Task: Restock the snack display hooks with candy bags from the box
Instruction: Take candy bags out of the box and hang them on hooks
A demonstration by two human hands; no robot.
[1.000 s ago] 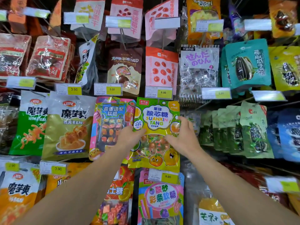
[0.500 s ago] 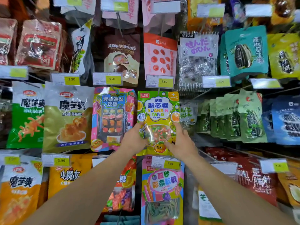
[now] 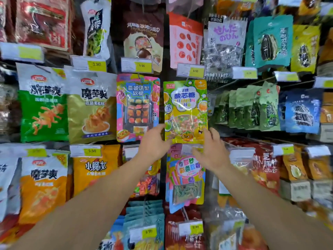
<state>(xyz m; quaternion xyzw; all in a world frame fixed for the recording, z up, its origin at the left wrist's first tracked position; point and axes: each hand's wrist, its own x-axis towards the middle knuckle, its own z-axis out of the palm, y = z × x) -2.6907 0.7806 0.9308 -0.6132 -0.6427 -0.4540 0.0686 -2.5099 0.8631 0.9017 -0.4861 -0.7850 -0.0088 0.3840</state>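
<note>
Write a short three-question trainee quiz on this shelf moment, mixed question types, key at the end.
1. True or false: the left hand grips the green-yellow candy bag.
2. Which bag hangs directly left of it? A) pink sushi-picture bag B) teal seed bag C) orange bag
3. Fill in: the price tag above the candy bag reads ____.

Key: 1 false, its fingers lie open at the lower edge, as do the right hand's; 2 A; 3 5.00.

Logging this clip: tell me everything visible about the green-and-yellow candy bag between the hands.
The green-and-yellow candy bag is a glossy plastic pouch, printed with cartoon fruit, with a clear window showing mixed candies. It hangs upright under a 5.00 price tag, beside a pink candy bag. Left hand fingertips touch its lower edge; right hand is at its lower corner.
</note>
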